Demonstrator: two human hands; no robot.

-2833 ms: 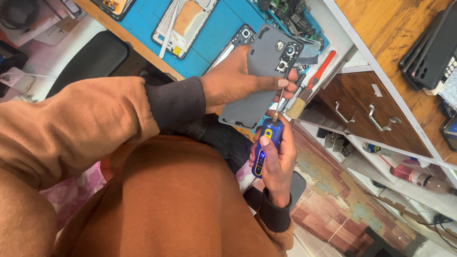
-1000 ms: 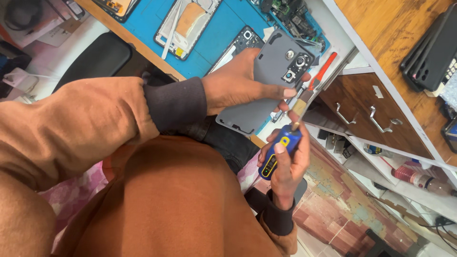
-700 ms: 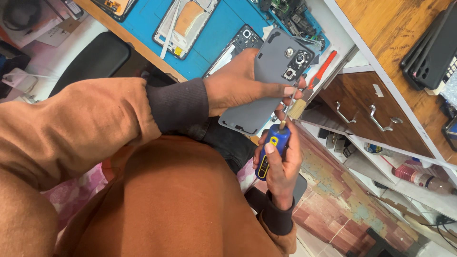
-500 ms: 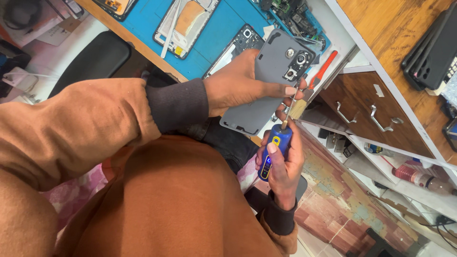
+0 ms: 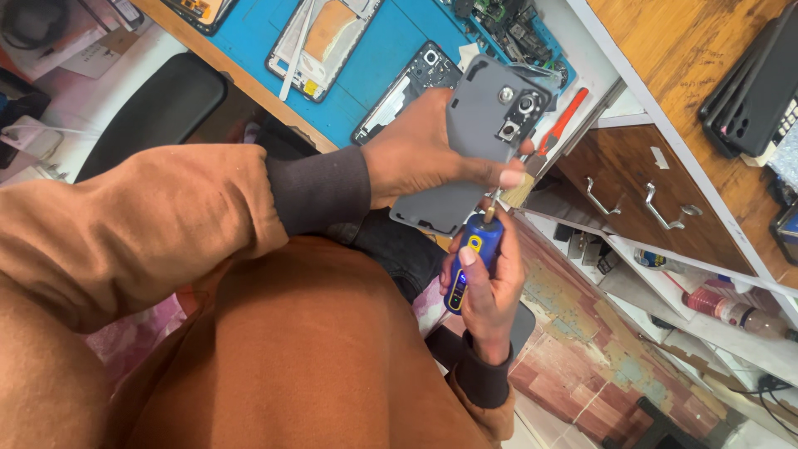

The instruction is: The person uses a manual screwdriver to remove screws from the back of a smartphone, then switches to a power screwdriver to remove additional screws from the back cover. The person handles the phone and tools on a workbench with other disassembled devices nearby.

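My left hand [image 5: 432, 154] grips a grey phone back cover [image 5: 482, 125] with camera holes near its top, holding it over my lap in front of the bench edge. Its fingers wrap across the cover's face. My right hand [image 5: 490, 287] is closed around a blue screwdriver [image 5: 470, 258] with yellow marks. The driver's thin metal tip points up and meets the cover's lower right edge, just under my left fingertips.
A blue work mat [image 5: 366, 50] on the bench holds two opened phones [image 5: 320, 37] [image 5: 407, 83], a circuit board [image 5: 499, 17] and red-handled pliers [image 5: 561, 120]. Wooden drawers [image 5: 640, 195] stand at right, dark phone cases [image 5: 756, 83] on top. A black chair [image 5: 154, 112] is left.
My right hand brought the screwdriver up from lower down, so its tip now touches the cover's edge. My left hand tilted the grey cover slightly.
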